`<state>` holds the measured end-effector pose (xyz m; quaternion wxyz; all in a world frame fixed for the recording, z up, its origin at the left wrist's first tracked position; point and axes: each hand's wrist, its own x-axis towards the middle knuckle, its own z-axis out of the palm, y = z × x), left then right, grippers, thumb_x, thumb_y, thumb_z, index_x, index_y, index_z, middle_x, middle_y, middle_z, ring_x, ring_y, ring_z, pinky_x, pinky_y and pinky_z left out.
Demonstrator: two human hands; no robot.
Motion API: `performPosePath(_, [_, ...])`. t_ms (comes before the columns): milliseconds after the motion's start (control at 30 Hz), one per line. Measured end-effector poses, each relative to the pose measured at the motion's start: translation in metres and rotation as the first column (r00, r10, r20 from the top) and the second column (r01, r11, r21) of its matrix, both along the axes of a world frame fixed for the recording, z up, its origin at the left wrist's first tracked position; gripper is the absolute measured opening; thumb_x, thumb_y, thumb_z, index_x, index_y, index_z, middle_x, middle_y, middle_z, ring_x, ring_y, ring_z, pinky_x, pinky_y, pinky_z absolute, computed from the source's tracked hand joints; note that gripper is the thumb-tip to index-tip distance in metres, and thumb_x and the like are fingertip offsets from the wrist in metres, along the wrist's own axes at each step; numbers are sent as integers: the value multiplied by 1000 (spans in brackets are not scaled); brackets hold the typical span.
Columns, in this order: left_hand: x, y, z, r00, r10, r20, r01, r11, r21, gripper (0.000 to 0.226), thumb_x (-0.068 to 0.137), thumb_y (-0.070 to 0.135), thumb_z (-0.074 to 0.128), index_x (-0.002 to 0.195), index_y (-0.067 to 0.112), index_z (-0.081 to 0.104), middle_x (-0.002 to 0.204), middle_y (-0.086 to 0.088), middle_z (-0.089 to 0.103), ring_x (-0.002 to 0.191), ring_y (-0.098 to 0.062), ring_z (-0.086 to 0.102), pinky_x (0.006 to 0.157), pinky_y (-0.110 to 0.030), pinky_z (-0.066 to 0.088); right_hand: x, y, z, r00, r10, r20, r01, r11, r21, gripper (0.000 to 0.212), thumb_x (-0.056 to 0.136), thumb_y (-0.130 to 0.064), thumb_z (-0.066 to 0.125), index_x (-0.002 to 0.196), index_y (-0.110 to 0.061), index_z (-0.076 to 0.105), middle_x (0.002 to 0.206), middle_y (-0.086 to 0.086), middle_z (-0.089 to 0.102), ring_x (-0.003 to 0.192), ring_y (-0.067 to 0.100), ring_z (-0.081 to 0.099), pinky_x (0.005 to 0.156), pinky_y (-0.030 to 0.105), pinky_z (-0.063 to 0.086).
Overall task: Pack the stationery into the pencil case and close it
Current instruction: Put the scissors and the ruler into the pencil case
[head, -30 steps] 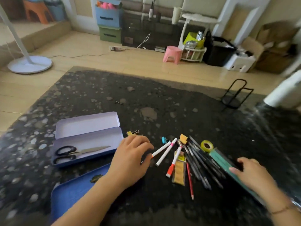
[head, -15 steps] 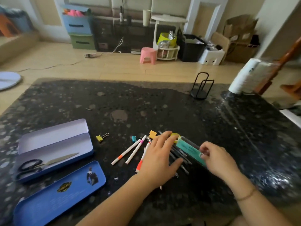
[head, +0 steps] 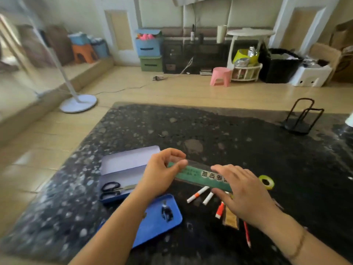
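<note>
- Much of the stationery pile is hidden under the right hand and its wrist; only ends show: two white markers poking out at 8 o'clock from the hand, an orange-capped marker, a tan flat piece whose kind I cannot make out, and a red pencil toward 6 o'clock.
- The frame is blurred by motion, worst at the left edge, and the printing on the green ruler is not readable.
- The left hand pinches the ruler's left end between thumb and fingertips, the index finger arched above it.
- The right hand lies with fingers spread and loosely extended over the ruler's right part; whether it grips the ruler or only rests against it, I cannot tell.
- The ruler runs between the two hands, tilted down toward 4 o'clock, seemingly lifted off the black speckled table.
- The open pencil case lies at 9 o'clock from the left hand, its near end hidden behind that hand; black-handled scissors lie in it (blades partly covered by the forearm).
- A blue lid lies under the left forearm, at 6 o'clock from the case.
- A yellow-green tape roll sits just beside the right hand at 3 o'clock.
</note>
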<state>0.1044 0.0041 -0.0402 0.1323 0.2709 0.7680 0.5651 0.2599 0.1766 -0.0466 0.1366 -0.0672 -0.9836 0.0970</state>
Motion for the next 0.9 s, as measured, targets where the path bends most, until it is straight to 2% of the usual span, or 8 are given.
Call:
performPosePath(67, [-23,-44,-3,996,87,4,-87,996,-29,8,93,21,61,97,18,67,85,-3,72,78,-21,68,63,-31,55,-28,-14,-3,999,37,6,-37,999,4,49,81,-50,54,126,-31,45,105,-10,60,94,16,59,76,31,48])
performPosePath(100, [-37,-67,-9,986,147,-79,-155,982,-105,9,94,21,59,99,18,66,86,0,71,80,-20,67,67,-29,53,-42,-19,-3,999,25,20,-25,1000,-8,49,80,-47,58,125,-31,45,107,-10,60,95,16,59,77,32,48])
performPosePath(167, [-63,-109,-24,895,201,-397,-369,834,-410,12,92,18,60,100,22,66,91,5,69,87,-20,62,72,-29,47,-69,-27,-1,999,-16,43,19,997,-71,48,81,-38,64,125,-31,46,110,-10,60,99,17,57,81,33,46])
performPosePath(233, [-81,-136,-33,831,177,-528,-496,664,-559,17,89,19,58,100,25,69,102,3,68,97,-26,54,79,-36,45,-96,-36,0,998,-28,60,36,990,-136,43,83,-30,62,124,-31,48,105,-11,58,98,16,56,79,33,45])
performPosePath(400, [-86,-151,-43,862,80,-501,-470,498,-729,24,89,32,54,109,34,66,121,2,51,111,-27,38,90,-38,37,-150,-66,-12,996,32,82,-11,970,-242,26,86,-20,56,109,-31,56,89,-15,56,90,16,55,78,35,47])
performPosePath(533, [-83,-151,-47,936,40,-349,-333,420,-844,39,86,38,54,124,33,55,126,-1,38,120,-29,29,98,-44,29,-175,-86,-34,995,48,89,-33,986,-162,23,89,-19,51,107,-32,56,94,-12,63,89,17,53,79,36,42])
performPosePath(733, [-87,-155,-49,963,89,-255,-269,417,-868,48,83,42,59,128,33,48,124,0,31,122,-28,26,100,-47,27,-193,-97,-45,995,-2,100,8,998,-64,20,91,-22,51,106,-35,55,94,-14,62,92,14,50,86,35,35])
performPosePath(900, [-94,-165,-46,977,158,-145,-209,548,-810,46,76,40,73,115,41,48,123,7,33,122,-23,28,101,-43,29,-203,-102,-45,994,28,103,-23,999,-50,17,91,-24,52,103,-36,56,89,-15,59,93,14,48,88,36,35])
